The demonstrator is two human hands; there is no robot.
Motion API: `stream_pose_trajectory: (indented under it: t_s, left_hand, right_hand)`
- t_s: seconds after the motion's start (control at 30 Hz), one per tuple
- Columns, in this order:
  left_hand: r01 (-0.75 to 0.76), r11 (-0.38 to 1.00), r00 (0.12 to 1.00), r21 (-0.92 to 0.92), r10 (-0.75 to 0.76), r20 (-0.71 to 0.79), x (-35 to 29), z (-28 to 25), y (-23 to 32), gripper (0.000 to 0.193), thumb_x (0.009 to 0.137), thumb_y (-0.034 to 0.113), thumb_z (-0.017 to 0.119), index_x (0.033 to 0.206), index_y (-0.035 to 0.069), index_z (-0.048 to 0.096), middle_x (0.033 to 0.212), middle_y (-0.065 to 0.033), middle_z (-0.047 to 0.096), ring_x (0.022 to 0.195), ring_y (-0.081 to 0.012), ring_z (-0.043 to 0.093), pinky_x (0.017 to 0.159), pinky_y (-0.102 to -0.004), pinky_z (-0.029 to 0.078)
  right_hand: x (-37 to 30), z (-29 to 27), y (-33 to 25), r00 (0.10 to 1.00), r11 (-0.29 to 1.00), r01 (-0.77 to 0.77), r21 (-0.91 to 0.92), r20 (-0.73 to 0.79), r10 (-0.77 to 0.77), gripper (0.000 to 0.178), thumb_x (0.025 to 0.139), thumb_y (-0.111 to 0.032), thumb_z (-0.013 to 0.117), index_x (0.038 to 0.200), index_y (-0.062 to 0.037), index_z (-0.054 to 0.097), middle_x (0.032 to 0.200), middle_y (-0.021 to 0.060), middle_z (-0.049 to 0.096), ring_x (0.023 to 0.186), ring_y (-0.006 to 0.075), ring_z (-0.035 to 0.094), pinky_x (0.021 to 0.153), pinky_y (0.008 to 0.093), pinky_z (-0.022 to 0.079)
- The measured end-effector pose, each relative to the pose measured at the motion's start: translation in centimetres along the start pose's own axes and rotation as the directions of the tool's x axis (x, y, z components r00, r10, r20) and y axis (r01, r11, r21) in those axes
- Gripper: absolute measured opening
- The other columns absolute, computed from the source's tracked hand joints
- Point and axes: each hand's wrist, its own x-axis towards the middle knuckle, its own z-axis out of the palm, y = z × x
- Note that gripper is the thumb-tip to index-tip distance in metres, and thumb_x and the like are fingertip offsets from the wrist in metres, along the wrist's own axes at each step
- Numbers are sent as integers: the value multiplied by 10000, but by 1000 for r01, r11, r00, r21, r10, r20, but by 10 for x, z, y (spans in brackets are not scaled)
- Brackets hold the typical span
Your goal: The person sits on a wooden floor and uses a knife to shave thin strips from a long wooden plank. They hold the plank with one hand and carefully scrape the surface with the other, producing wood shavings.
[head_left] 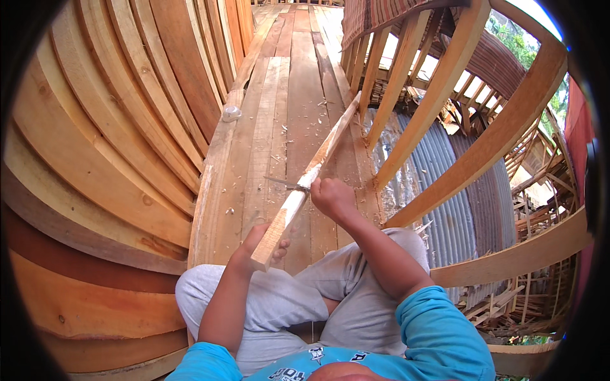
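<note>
A long squared wooden stick [295, 202] slants away from me, its near end above my lap and its far tip by the railing posts. My left hand [255, 242] is wrapped round the stick from below near its close end, fingertips showing on the right side. My right hand [333, 197] is closed in a fist at the stick's right side. From that fist a thin dark knife [279, 182] lies across the stick, its blade sticking out to the left; the handle is hidden in the hand. Paler, freshly cut wood shows around the blade.
I sit cross-legged on a plank floor [260, 146] strewn with wood shavings. A plank wall [114, 133] rises at left, with a small clear, crumpled-looking object [231, 113] near its foot. Railing posts [438, 95] stand at right, above a corrugated metal roof [451, 197]; striped cloth [381, 19] hangs over the rail.
</note>
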Motion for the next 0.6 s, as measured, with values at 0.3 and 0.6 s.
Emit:
stream_pose_trajectory:
  t_s: [0.3,0.6]
  left_hand:
    - [-1,998,999,58,3,-35,-2,5,-3,435,996,359,348,1223,17,492,697,-61,526,462,-151,503,365,-268,417]
    - [-14,996,1000,83,15,-13,2,3,-5,442,993,357,394,1236,11,521,742,-51,535,522,-138,509,422,-273,418]
  right_hand:
    - [5,16,11,996,996,46,-79,-69,-52,505,934,-322,414,680,4,704,691,239,664,647,422,667,642,514,534]
    - [-3,20,14,966,990,114,-85,-225,-131,488,925,-299,448,570,-32,651,582,218,607,545,400,630,562,502,518]
